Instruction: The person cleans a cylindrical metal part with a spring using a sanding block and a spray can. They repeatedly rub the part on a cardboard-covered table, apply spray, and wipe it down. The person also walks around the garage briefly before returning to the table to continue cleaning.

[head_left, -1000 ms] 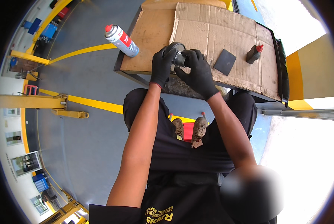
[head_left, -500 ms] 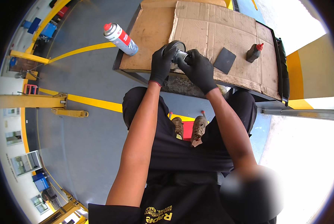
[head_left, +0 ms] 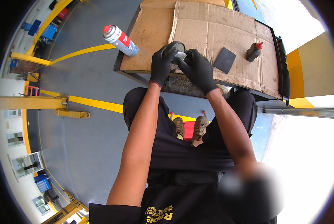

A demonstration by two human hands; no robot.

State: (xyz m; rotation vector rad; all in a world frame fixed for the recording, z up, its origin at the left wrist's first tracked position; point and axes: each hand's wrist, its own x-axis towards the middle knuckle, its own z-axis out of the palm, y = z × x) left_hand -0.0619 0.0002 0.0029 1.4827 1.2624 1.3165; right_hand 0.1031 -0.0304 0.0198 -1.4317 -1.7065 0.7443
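Both of my hands wear black gloves and meet over the near edge of a cardboard-covered bench [head_left: 148, 41]. Between them is a round metal part [head_left: 180, 55] with a wide dark disc and a shiny cylindrical neck; its exact kind cannot be made out. My left hand [head_left: 161, 66] wraps round the disc's left side. The neck is gripped by my right hand [head_left: 197, 70], thumb and fingers closed on its right end. My fingers hide much of the part. A dark, flat sheet like sandpaper [head_left: 225, 60] lies on the cardboard [head_left: 200, 26], right of my right hand.
An aerosol can [head_left: 120, 41] with a red top stands at the bench's left edge. Toward the right sits a small dark bottle [head_left: 253, 53] with a red cap. Below the bench are my knees and shoes, above a red surface [head_left: 189, 130]. Yellow lift arms [head_left: 32, 102] extend at left.
Both hands keep their grip on the metal part, with only a very slight shift of my right hand to the left. The view has moved a little; the bench items stay put.
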